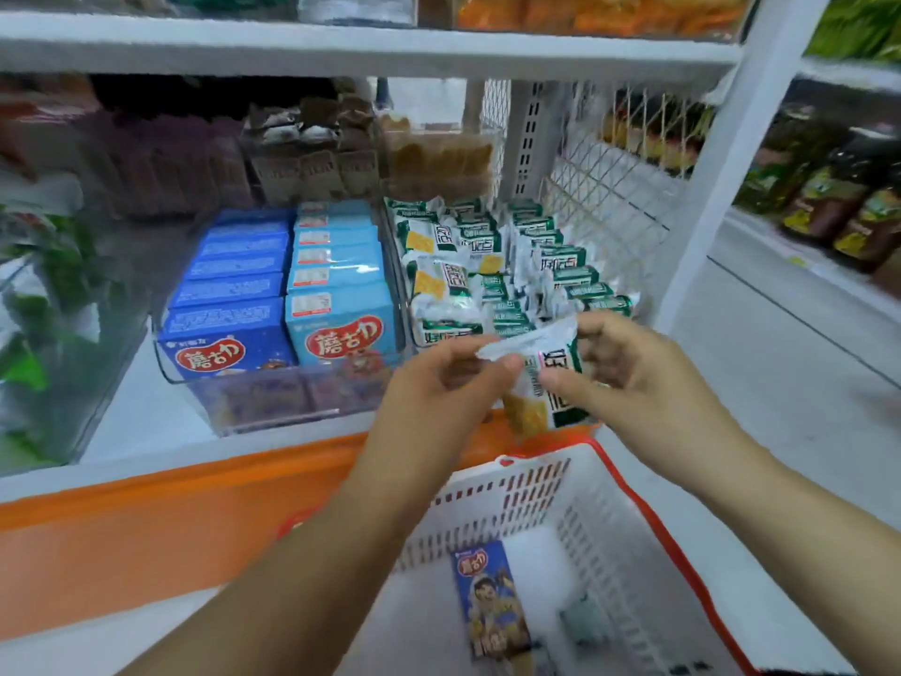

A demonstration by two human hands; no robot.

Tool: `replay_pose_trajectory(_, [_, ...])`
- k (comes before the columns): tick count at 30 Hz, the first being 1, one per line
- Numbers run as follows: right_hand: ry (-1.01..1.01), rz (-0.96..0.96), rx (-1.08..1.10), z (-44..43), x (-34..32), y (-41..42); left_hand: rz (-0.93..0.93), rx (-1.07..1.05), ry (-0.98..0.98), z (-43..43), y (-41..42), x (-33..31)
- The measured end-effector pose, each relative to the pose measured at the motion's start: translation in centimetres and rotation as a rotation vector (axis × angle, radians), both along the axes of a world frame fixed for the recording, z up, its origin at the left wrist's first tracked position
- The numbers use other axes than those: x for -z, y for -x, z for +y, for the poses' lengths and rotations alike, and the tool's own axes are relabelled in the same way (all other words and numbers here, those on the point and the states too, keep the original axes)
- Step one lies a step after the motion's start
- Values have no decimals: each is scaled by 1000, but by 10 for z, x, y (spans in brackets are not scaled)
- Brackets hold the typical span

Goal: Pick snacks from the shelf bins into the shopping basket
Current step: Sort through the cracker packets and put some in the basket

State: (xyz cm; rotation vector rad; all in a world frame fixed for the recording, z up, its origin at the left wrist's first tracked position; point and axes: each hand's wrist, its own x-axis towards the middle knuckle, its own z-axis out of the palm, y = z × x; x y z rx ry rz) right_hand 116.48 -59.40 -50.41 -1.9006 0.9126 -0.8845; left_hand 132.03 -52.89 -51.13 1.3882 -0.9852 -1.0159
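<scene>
Above the far rim of the white slotted plastic basket (512, 485), both hands hold one crinkly green-and-white packet (551, 383). The left hand (439, 383) pinches its crimped end and the right hand (634, 373) curls round its right side. Just beyond, a heap of like packets (487, 265) fills a clear bin. Left of it, stiff blue boxes (336, 295) stand in rows. Wire mesh (609, 187) closes the shelf's right side. A flat blue box (492, 602) lies in the basket.
</scene>
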Motion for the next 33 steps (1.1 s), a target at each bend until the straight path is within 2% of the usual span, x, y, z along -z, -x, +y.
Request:
replay_pose_trajectory(3, [-134, -121, -5, 18, 10, 13, 285, 78, -96, 10, 9, 11])
replay_pose_trajectory(5, [-199, -151, -11, 23, 15, 16, 371, 109, -122, 13, 14, 14])
replay_pose_trajectory(15, [-318, -133, -38, 15, 26, 12, 505, 40, -69, 3, 17, 21])
replay_pose_trajectory(19, [-457, -1, -129, 12, 31, 16, 533, 15, -81, -2, 11, 25])
replay_pose_trajectory(21, [-547, -56, -118, 9, 33, 16, 552, 57, -118, -2, 6, 29])
replay_pose_trajectory(26, [-787, -242, 24, 0, 35, 20, 376, 183, -256, 7, 4, 34])
replay_pose_trajectory(30, [-885, -342, 32, 4, 35, 19, 86, 123, -214, 11, 8, 34])
replay_pose_trajectory(33, [-895, -363, 21, 5, 35, 17, -29, 66, -191, 11, 10, 34])
